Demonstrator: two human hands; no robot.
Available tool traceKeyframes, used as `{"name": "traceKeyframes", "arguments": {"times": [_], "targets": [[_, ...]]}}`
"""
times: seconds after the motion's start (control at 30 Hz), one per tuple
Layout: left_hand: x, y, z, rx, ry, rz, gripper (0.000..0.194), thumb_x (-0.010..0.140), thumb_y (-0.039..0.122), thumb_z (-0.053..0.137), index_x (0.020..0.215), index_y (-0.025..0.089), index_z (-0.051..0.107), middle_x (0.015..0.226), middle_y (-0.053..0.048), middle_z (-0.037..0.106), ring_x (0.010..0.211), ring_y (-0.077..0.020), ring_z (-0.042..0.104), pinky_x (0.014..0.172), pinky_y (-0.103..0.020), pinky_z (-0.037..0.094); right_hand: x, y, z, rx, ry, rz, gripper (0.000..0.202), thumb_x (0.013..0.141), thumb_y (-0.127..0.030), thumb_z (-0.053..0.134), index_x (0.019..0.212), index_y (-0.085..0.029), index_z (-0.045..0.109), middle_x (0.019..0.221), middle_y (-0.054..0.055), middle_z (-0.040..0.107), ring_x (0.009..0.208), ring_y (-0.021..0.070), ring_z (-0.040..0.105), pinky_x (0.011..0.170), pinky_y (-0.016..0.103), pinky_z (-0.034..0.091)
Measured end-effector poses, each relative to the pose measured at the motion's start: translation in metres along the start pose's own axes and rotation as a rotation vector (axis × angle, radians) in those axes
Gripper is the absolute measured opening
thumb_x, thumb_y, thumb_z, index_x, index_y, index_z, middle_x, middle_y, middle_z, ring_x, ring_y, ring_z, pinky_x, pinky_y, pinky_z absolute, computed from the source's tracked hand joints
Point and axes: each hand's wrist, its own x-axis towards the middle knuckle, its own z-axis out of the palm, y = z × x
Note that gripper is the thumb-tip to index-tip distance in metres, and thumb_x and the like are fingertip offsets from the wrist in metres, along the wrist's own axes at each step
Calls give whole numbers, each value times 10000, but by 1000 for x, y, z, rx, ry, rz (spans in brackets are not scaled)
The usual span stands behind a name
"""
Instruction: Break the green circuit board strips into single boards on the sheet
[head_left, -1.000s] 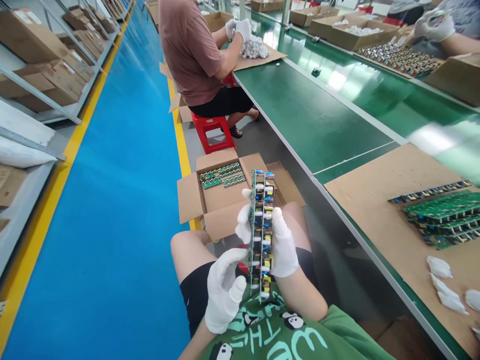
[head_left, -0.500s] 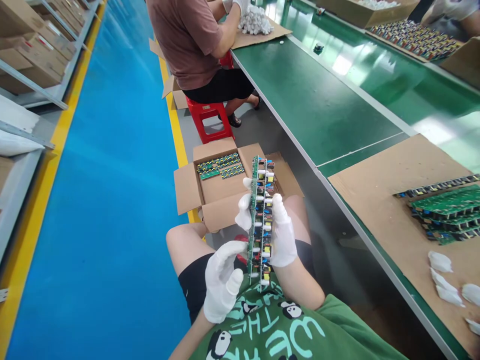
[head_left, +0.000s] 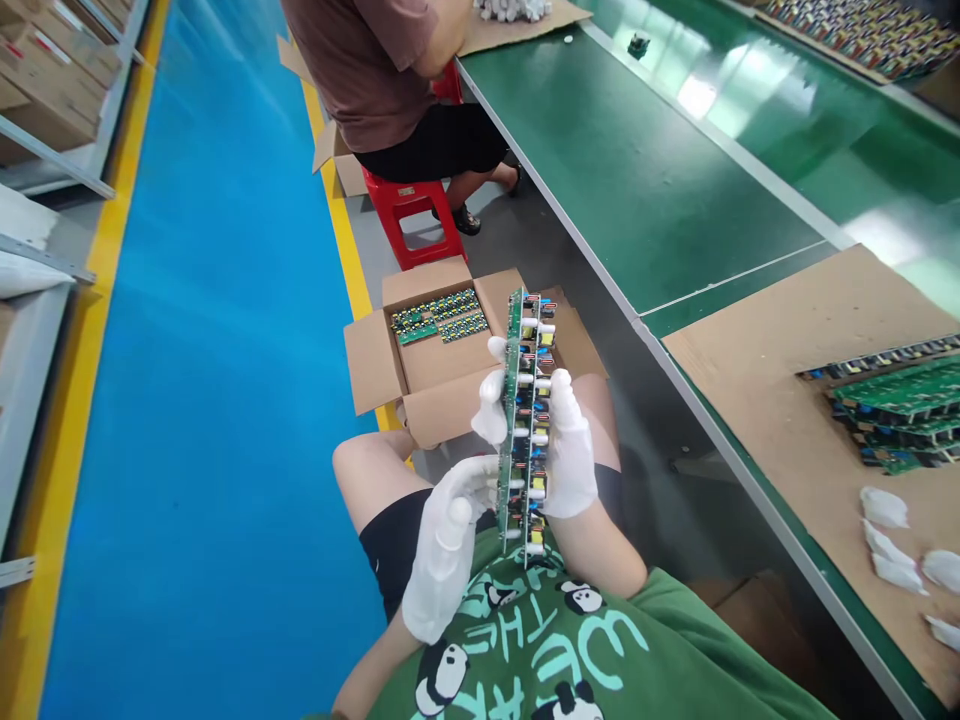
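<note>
Two green circuit board panels (head_left: 512, 420) stand upright face to face in front of my shirt, with yellow, blue, black and white components between and along them. My right hand (head_left: 571, 455), in a white glove, grips the pair, its thumb along the right side and its fingertips showing at the left. At the lower left, my left hand (head_left: 450, 530), also gloved, has its curved fingers against the left panel. Its thumb stands apart from the boards. Below and ahead, an open cardboard box (head_left: 450, 385) holds several more component boards (head_left: 461, 322).
To the right, a green worktable (head_left: 645, 190) carries a cardboard sheet (head_left: 742, 400), stacked boards (head_left: 900, 400) and white finger covers (head_left: 889, 555). A person (head_left: 375, 80) sits ahead on a red stool (head_left: 409, 215). Shelving with boxes (head_left: 52, 90) stands left of the blue floor (head_left: 202, 380).
My left hand has turned, with its thumb pointing more upward now. The right hand keeps the panels held. The whole view has shifted slightly.
</note>
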Motion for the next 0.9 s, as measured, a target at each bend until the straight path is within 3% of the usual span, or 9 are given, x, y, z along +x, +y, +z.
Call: {"name": "traceKeyframes", "arguments": {"times": [0.7, 0.9], "targets": [[-5, -1, -6, 97, -14, -23, 370, 924, 482, 542, 1115, 198, 683, 1110, -98, 692, 998, -263, 655, 896, -390, 540, 0, -4, 4, -3, 68, 52, 437, 948, -539, 477, 1280, -267, 563, 900, -5, 644, 603, 93, 528, 585, 211, 505], [-5, 6, 1, 163, -33, -54, 451, 791, 464, 732, 1151, 210, 634, 1129, -103, 693, 992, -266, 678, 870, -380, 576, -2, -1, 2, -13, 19, -18, 395, 938, -513, 522, 1219, -247, 603, 925, 7, 642, 619, 88, 525, 613, 210, 503]]}}
